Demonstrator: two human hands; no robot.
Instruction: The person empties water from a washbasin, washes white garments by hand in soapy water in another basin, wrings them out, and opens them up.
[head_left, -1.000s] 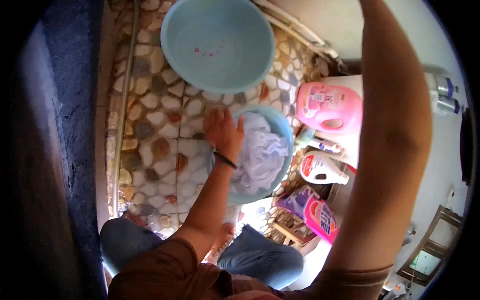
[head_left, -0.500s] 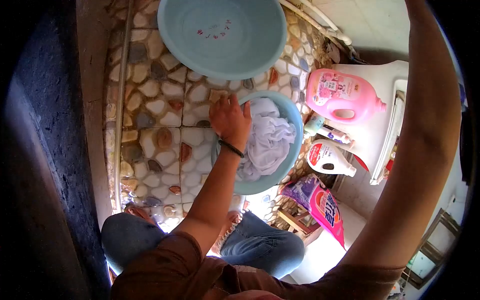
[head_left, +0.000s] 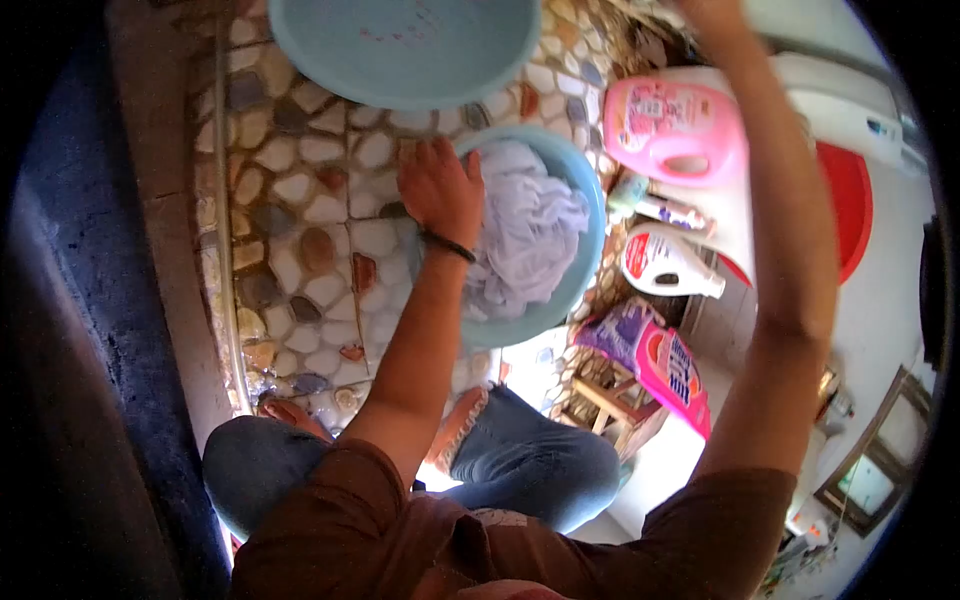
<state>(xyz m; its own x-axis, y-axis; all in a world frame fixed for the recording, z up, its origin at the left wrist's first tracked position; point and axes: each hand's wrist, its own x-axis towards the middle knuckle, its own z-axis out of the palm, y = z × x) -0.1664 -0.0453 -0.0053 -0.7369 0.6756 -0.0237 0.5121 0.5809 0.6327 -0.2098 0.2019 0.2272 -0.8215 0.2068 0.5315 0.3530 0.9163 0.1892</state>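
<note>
My left hand (head_left: pixel 440 192), with a dark band at its wrist, is palm down at the left rim of a light blue basin (head_left: pixel 590 225). Its fingers are spread a little and hold nothing visible. White wet-looking cloth (head_left: pixel 530 230) lies bunched in this basin, just right of the hand. My right arm stretches up the right side, past the pink bottle. Only a blurred part of my right hand (head_left: pixel 708 12) shows at the top edge; its fingers are hidden.
A larger blue basin (head_left: pixel 420 55) stands on the pebbled floor (head_left: pixel 290 190) beyond. On the right are a pink jug (head_left: pixel 675 130), a white bottle (head_left: pixel 665 262), a purple-pink detergent bag (head_left: pixel 650 360) over a wooden stool (head_left: pixel 605 400), and a red basin (head_left: pixel 850 210).
The view has shifted, so both blue basins sit higher in it. My right arm has moved left in view, and part of its hand now shows. My left hand stays by the basin rim.
</note>
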